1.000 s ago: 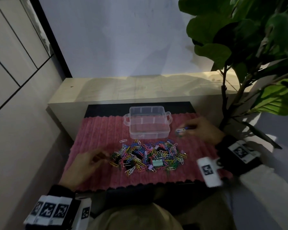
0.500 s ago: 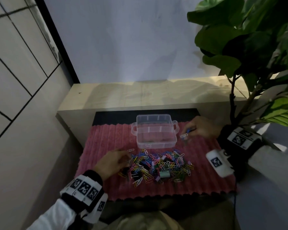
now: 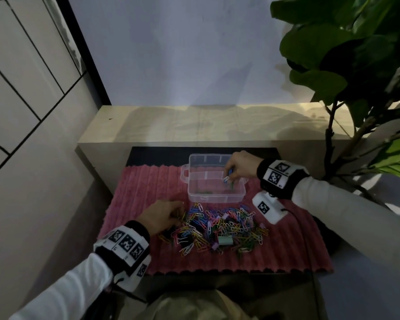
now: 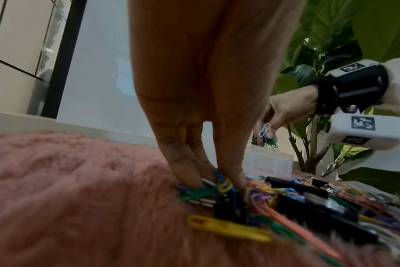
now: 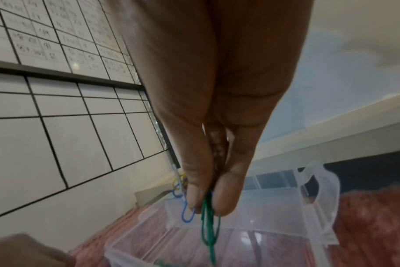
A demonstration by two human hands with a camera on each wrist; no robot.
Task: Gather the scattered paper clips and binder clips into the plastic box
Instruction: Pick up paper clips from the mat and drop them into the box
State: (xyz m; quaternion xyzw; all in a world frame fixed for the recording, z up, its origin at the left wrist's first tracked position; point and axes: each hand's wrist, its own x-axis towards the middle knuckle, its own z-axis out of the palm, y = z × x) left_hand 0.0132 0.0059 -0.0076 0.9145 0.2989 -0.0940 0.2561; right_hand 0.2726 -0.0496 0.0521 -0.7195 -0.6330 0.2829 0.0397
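- The right hand [image 3: 239, 165] is hanging over the plastic box [image 3: 215, 179], its fingertips [image 5: 226, 196] pinching a few paper clips [image 5: 208, 233] that are dangling into it.
- The left hand [image 3: 162, 215] is pinching clips at the left edge of the pile [image 3: 219, 227], lying on the pink mat [image 3: 148, 195] just before the box.

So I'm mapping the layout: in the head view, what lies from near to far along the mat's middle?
Pink mat's near edge → pile of clips → plastic box → pale ledge → wall.
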